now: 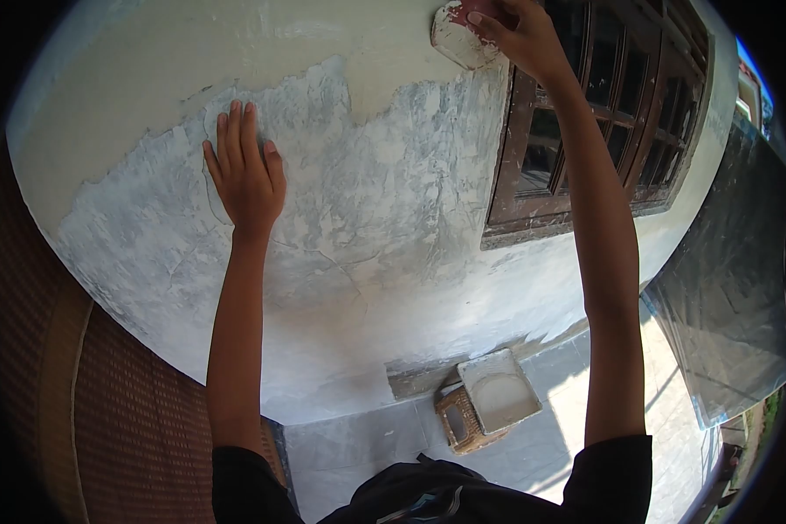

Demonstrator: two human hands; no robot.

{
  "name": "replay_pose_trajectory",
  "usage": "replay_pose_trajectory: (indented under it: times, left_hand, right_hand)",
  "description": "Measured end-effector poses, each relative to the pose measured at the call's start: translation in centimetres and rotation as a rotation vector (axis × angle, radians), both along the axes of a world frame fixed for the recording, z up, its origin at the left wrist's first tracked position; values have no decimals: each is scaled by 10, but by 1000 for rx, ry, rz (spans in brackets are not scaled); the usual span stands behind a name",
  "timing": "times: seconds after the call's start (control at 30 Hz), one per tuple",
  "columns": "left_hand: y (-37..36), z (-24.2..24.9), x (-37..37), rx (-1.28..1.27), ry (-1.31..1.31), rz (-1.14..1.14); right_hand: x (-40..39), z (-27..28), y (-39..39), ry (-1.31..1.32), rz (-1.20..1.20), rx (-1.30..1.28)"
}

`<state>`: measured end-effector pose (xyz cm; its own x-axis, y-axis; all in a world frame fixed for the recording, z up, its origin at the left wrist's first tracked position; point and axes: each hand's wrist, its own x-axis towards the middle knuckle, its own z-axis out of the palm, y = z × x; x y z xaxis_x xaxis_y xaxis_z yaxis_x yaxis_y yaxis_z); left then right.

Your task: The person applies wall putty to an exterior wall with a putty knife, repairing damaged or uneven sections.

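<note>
Right hand [520, 35] partly cut off.

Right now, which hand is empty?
The left hand, laid open against the grey patch of wall; the right hand holds a smeared, part-red tool beside the window frame.

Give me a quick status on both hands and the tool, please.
Left hand open against patchy wall. Right hand gripping smeared tool. Window frame close beside tool; tray well below both hands.

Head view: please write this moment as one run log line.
left hand: open, against wall | right hand: holding scraper, beside window | tray: on brown stand, near wall foot
</note>
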<state>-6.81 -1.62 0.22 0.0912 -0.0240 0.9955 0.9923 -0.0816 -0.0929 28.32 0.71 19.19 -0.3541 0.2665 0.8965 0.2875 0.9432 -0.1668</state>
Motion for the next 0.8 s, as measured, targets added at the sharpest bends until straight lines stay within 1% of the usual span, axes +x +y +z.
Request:
replay_pose_trajectory:
  times: [0.03,0.1,0.13,0.17,0.23,0.27,0.3,0.37,0.4,0.43,0.5,0.53,0.57,0.67,0.7,0.77,0.8]
  left_hand:
    - [0,0,-1,-5,-2,2]
    - [0,0,-1,1,-1,3]
    - [1,0,-1,7,0,1]
    - [1,0,0,7,0,-4]
    - [0,0,1,9,-6,-4]
    - [0,0,1,7,-3,-9]
    - [1,0,0,13,-2,-1]
    - [1,0,1,16,1,6]
    - [1,0,0,11,1,1]
    - [0,0,0,8,0,-2]
    - [0,0,-1,8,0,1]
    - [1,0,-1,7,2,-2]
    - [1,0,0,8,2,-2]
    - [2,0,0,8,4,-15]
    - [2,-1,0,10,2,-8]
    - [2,0,1,12,4,-6]
    - [2,0,1,14,5,-4]
  right_hand:
    - [9,1,8,0,1,1]
    - [25,3,19,133,144,2]
    - [20,-4,6,249,88,-44]
    - [13,-12,-1,249,83,-44]
    - [5,-27,-9,277,66,-199]
    - [4,-36,8,323,-30,-86]
    - [9,-43,21,327,-34,-86]
    - [8,-50,28,335,-183,-121]
    - [11,-54,29,406,-164,-137]
    - [17,-56,29,406,-162,-137]
    - [29,-59,29,540,-215,-133]
    - [28,-63,21,630,-121,-162]
    - [24,-66,18,630,-122,-161]
    - [0,-76,11,678,90,-184]
    - [-8,-80,6,648,46,-243]
    - [-20,-87,18,583,-144,-205]
    - [-18,-90,20,586,-147,-206]
